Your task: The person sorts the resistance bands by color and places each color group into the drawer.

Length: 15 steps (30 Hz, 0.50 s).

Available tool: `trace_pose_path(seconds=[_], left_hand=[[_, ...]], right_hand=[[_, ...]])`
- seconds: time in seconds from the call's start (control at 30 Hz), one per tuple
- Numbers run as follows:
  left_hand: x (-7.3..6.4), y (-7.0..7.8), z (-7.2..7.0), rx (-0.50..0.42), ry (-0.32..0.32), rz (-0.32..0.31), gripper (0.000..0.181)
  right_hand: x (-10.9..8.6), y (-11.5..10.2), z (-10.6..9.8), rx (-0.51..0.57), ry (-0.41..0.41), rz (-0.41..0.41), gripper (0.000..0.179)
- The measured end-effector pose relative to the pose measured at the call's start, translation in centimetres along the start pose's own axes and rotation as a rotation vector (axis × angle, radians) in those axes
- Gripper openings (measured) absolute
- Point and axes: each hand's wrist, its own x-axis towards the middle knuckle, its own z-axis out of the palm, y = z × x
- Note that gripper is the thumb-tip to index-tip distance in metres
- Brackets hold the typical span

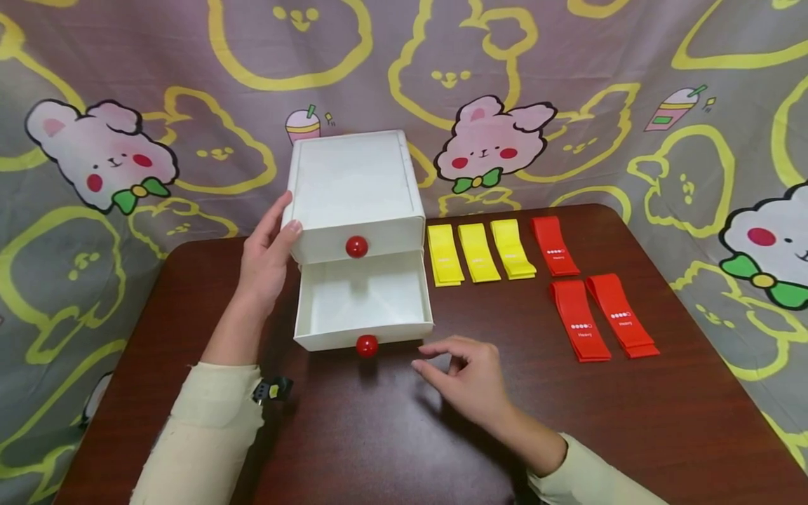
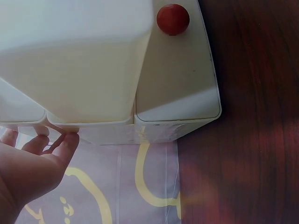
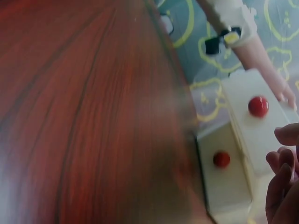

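Observation:
A white drawer cabinet (image 1: 356, 175) with red knobs stands at the back of the table. Its upper drawer front is closed; below it, a drawer (image 1: 362, 338) is pulled out, and its visible inside holds nothing. Lower still, another closed drawer front (image 2: 182, 84) shows in the left wrist view. My left hand (image 1: 265, 259) rests against the cabinet's left side, thumb at the front corner and fingers along the side. Just off the pulled-out drawer's right front corner, my right hand (image 1: 470, 375) holds nothing, its thumb and index finger apart. The red knob (image 1: 367, 346) lies left of it.
Right of the cabinet lie three folded yellow resistance bands (image 1: 480, 252) in a row. Farther right are three folded red bands (image 1: 581, 321) marked "Heavy". A patterned curtain (image 1: 353, 42) hangs behind the dark wooden table (image 1: 379, 435).

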Motion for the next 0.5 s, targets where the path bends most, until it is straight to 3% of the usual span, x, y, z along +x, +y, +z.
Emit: trace_pose_path(seconds=[0.17,0.4,0.5], left_hand=[[-0.1,0.1,0.0,-0.001,0.001,0.001,0.053],[-0.1,0.1,0.1,-0.003,0.002,0.003,0.054],[-0.1,0.1,0.1,-0.002,0.002,0.001,0.054]], right_hand=[[0.9,-0.6,-2.3,-0.061,0.039,-0.021,0.024],[2.0,2.2,-5.9,-0.178,0.043,-0.027,0.027],[3.0,1.8,-7.7,-0.205,0.048,-0.008,0.027]])
